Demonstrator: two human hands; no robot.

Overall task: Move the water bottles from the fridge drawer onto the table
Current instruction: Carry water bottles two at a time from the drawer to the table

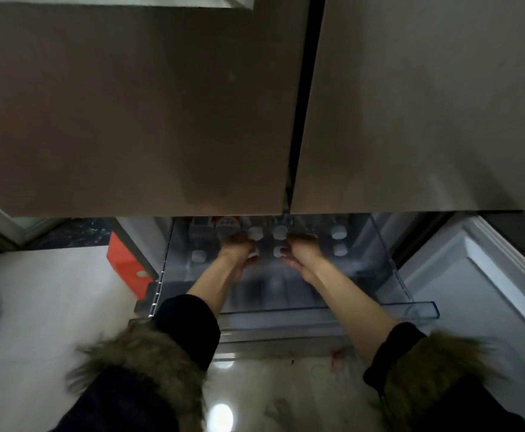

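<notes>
- Left hand (237, 246) reaches into the fridge drawer (388, 269), fingers curled around a water bottle (254, 252) near its white cap.
- Right hand (301, 249) is beside it, fingers wrapped on another capped bottle (278, 251); the image is blurry, but both grips look closed.
- More water bottles stand upright in the drawer: white caps at centre back (279, 232), at right (339, 232), and one at left (199, 256).
- The drawer is clear plastic, pulled out under two closed fridge doors (136, 113).
- Dark sleeves with fur cuffs (136, 353) show on both arms.
- An orange box (124, 260) sits on the pale floor, left of the drawer.
</notes>
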